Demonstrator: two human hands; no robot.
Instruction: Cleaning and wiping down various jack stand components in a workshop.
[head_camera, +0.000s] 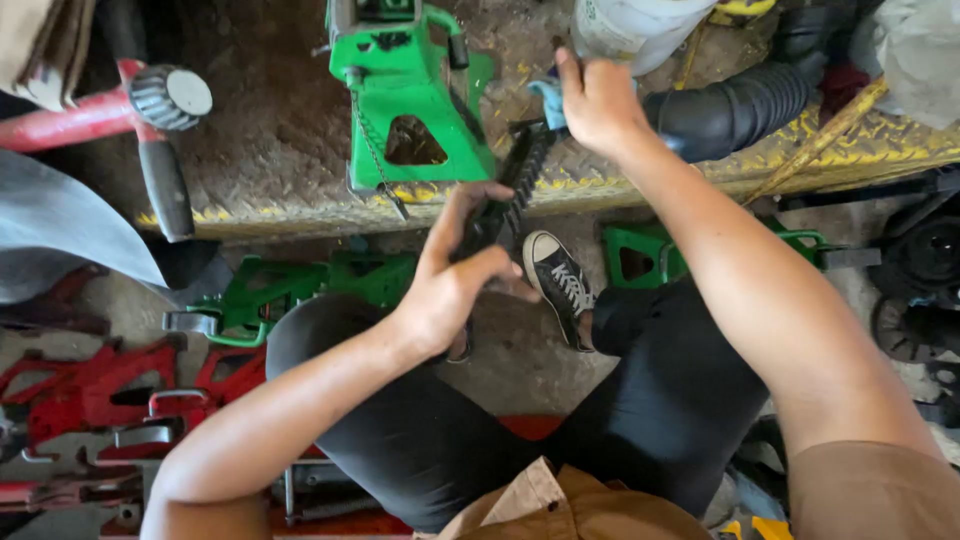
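Observation:
My left hand (455, 275) grips the lower end of a black toothed ratchet bar (515, 180) that leans up against the edge of a worn yellow-edged metal platform (280, 150). At the bar's top end, my right hand (597, 100) presses a small blue cloth (549, 100) against it. A green jack stand (405, 95) with a small chain stands on the platform just left of the bar. I sit with black trousers and a black-and-white sneaker (560, 285) below the hands.
More green jack stands (300, 285) (650, 255) lie on the floor under the platform. Red jack stands (90, 390) are piled at lower left. A black ribbed hose (740, 105) and a white container (630, 25) sit at upper right, a red handle (70, 120) at upper left.

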